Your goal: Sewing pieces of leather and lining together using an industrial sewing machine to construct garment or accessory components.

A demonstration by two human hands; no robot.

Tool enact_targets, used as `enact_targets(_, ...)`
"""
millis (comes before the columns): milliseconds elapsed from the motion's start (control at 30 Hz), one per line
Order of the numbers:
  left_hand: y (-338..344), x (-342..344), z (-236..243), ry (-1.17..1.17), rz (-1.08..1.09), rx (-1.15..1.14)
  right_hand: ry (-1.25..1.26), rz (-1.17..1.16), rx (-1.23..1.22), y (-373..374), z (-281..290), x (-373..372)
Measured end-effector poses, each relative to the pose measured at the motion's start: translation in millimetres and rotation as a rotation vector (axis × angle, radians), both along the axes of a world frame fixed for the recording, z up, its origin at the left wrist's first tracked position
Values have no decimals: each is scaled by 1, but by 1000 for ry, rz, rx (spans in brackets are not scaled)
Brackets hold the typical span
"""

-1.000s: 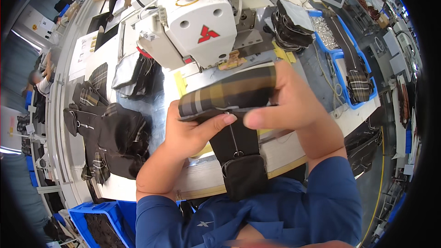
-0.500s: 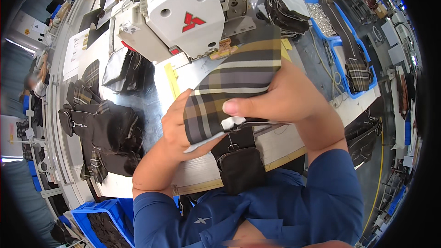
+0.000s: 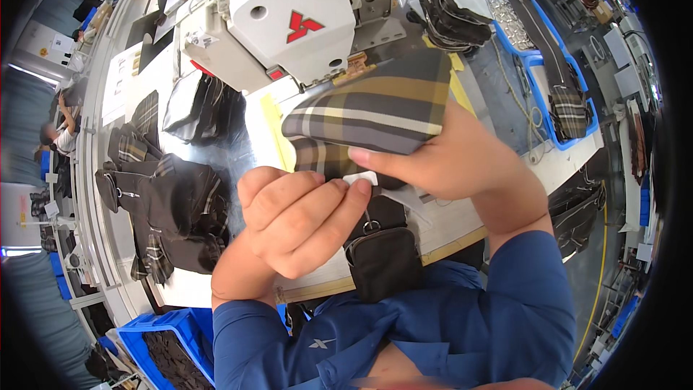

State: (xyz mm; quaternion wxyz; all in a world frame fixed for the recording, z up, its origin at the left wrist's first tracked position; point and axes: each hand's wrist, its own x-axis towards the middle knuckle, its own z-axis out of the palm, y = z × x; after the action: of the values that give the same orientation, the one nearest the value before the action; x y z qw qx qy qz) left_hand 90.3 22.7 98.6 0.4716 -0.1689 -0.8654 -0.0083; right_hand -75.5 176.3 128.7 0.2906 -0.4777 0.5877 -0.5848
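Note:
A plaid fabric piece (image 3: 382,105) in grey, mustard and white is folded over in front of the sewing machine. Gripping its right side is my right hand (image 3: 462,155), thumb pressed on top. My left hand (image 3: 299,220) is curled at the near edge, thumb and fingertips pinching a small white tag (image 3: 361,178) there. A black pouch (image 3: 382,263) with a metal ring hangs below the cloth, over the table's front edge; how it joins the cloth is hidden by my hands.
A white sewing machine (image 3: 289,22) stands just ahead. Black and plaid bags (image 3: 173,202) pile up on the left, with dark pouches (image 3: 206,112) behind. Blue trays (image 3: 530,65) hold metal parts and a strap at right. A blue crate (image 3: 155,325) sits lower left.
My left hand has come from beneath the cloth's left side to its near edge, pinching the white tag. The cloth's left part has folded over; my right hand still grips it.

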Motion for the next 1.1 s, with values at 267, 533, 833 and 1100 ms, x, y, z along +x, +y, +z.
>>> enact_targets(267, 8, 1, -2, -35, 24, -76, 205, 41, -85, 2, -11, -9)
enact_targets(533, 14, 7, -2, -64, 54, -141, 323, 20, -103, -2, -7, -7)
enact_targets(833, 2, 12, -4, 70, -59, -269, 235, 24, -105, -4, -10, 1)
enact_targets(1100, 7, 1, 1, -33, -177, -59, -23, 0, 25, -8, -10, 1)
